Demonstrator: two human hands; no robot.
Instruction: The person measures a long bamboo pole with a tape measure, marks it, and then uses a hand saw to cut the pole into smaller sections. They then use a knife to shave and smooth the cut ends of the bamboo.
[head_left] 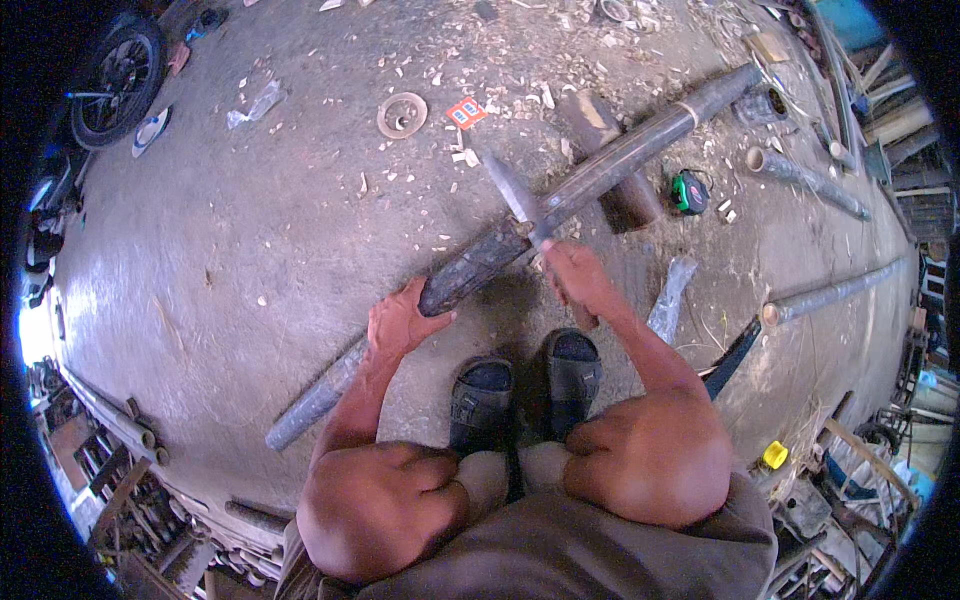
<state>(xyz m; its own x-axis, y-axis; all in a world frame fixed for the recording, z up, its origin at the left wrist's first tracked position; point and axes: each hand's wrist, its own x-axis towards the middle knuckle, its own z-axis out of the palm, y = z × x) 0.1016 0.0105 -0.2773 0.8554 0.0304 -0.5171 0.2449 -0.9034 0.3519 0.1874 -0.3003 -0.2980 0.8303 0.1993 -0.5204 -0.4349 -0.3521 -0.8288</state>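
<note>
A long dark bamboo pole [468, 266] lies diagonally in front of my feet, from the lower left to the upper right. Its far part rests across a short thick brown log-like piece [632, 198]. My left hand [402, 322] is wrapped round the pole on its near half, thumb toward me. In my right hand [580, 276] is a large knife [508, 186], gripped by its handle. The blade points up and left over the pole, close to a joint at mid-length. Slight blur hides whether the edge touches the bamboo.
Wood chips [545, 95] litter the far floor around a small round bowl [402, 116] and an orange-red packet [466, 112]. Right of the pole lie a green-black tape measure [689, 192], a clear plastic bag [672, 298] and cut bamboo lengths [835, 291]. A motorcycle wheel [118, 80] stands far left.
</note>
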